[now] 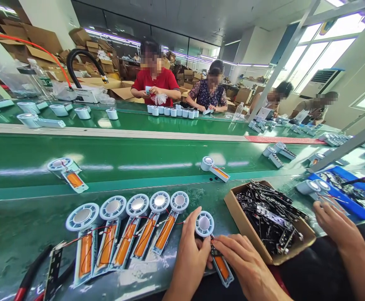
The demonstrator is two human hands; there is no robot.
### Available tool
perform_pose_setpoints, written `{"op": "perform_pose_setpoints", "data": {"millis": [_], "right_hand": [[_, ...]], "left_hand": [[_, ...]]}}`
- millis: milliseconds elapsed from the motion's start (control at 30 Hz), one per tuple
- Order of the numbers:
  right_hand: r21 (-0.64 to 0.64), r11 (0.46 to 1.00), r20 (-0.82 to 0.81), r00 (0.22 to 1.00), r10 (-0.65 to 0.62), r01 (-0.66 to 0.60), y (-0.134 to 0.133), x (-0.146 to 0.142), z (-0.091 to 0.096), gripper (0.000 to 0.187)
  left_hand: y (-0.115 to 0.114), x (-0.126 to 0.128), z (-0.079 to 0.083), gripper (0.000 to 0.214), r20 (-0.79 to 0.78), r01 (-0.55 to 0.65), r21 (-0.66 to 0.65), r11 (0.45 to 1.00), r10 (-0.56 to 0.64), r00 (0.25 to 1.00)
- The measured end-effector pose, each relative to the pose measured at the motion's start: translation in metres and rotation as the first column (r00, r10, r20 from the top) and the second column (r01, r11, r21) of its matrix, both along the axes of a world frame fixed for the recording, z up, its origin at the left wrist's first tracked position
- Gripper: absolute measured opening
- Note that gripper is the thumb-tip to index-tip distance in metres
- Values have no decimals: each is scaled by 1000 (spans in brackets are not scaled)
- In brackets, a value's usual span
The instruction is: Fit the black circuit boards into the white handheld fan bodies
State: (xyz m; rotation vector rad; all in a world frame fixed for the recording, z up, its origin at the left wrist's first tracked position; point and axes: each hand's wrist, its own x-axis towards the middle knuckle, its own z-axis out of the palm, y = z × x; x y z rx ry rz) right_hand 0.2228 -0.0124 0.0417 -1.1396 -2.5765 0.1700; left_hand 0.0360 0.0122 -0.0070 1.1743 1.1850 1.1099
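Observation:
My left hand (pixel 188 255) is closed around the neck of a light-blue handheld fan body (pixel 204 223), its round head pointing away from me. An orange battery (pixel 222 267) lies in the open handle. My right hand (pixel 246 261) pinches a small black circuit board (pixel 214 250) against the upper handle; the fingers partly cover it. To the left, several similar fan bodies (pixel 127 242) lie in a row, with orange batteries and thin red and black wires. Right of my hands, a cardboard box (pixel 271 257) holds many black circuit boards (pixel 260 213).
A green conveyor belt (pixel 157 154) beyond the bench carries more fan bodies (pixel 208 164). At right, a co-worker's hand (pixel 335 223) is near a blue tray (pixel 334 200). Red-and-black-handled tools (pixel 28 271) and a dark strip (pixel 53 269) lie front left. Several people sit across the line.

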Motion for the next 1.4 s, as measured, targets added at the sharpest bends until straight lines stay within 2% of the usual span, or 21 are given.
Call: {"op": "perform_pose_setpoints", "data": {"millis": [100,233,267,333,367,433,533,633,733,900,1000,1067,1133,1200,1267,1333,1400], "right_hand": [[-21,998,66,996,63,-61,3,6,0,50],[3,1000,41,999,-8,8,1,11,-9,62],[4,999,29,999,-32,32,1,11,-11,65],[6,999,12,999,-45,45,1,11,-12,66],[2,999,11,999,-45,45,2,10,-12,65],[1,999,8,999,-40,40,4,10,-10,62],[3,1000,-4,1000,-15,15,7,10,-8,55],[24,1000,-12,1000,13,-13,7,10,-6,48],[55,998,-21,999,26,-25,8,9,-4,47],[90,996,-42,999,15,-11,9,8,-5,47],[80,994,-57,995,-75,80,5,7,-7,48],[42,985,-71,984,-166,169,0,5,-8,45],[2,975,-96,971,-221,222,-6,1,-11,40],[-2,970,-142,960,-240,242,-12,-3,-15,38],[6,967,-187,950,-251,256,-15,-6,-19,38],[-23,962,-212,939,-269,271,-16,-7,-21,38],[-75,958,-220,932,-287,277,-16,-8,-20,37]], "left_hand": [[2,3,-3,72,-98,-6,40,999,10,995],[-1,2,0,74,-227,-14,120,993,41,973],[-3,0,1,72,-305,-30,180,983,85,948],[-7,-10,4,63,-490,-12,325,946,179,853],[-9,-16,6,56,-574,44,399,916,212,791],[-9,-27,10,48,-706,246,497,832,223,672],[-4,-38,19,46,-829,519,495,697,200,522],[2,-40,29,42,-892,616,427,662,195,408],[3,-40,33,40,-908,649,408,643,208,364],[-1,-43,30,35,-910,675,402,618,190,368],[-2,-38,29,34,-927,672,346,655,130,351],[-2,-33,28,37,-944,676,285,680,75,323],[-3,-29,25,43,-945,674,256,693,32,326],[-6,-30,20,43,-922,643,283,712,16,387],[-10,-33,16,37,-859,583,369,724,26,511],[-13,-38,15,34,-756,461,480,746,86,648],[-11,-40,15,38,-679,300,537,788,193,708]]}}
